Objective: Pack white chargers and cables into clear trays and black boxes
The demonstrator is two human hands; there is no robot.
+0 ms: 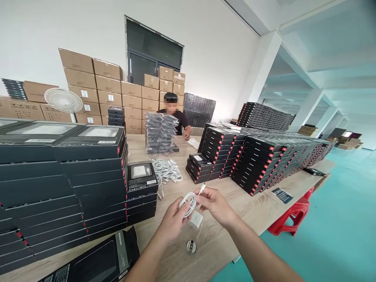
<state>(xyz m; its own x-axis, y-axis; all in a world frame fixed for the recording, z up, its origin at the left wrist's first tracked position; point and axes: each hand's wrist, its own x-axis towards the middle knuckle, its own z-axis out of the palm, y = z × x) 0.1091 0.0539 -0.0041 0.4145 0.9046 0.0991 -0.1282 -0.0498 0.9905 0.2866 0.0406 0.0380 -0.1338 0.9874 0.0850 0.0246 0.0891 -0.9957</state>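
My left hand (173,220) is closed round a coiled white cable (188,203) held above the wooden table (252,207). My right hand (214,203) pinches the same cable near its plug end (202,189), which sticks up between the fingers. Just below the hands a white charger block (195,221) sits in a clear wrapper, with a small round sticker roll (190,246) in front of it. A loose heap of white cables (166,170) lies further back on the table.
Tall stacks of black boxes (58,184) stand at my left, and more black boxes with red tabs (264,156) at the right. A flat black box (100,260) lies near the front edge. Another person (174,117) sits across the table. A red stool (293,215) stands at the right.
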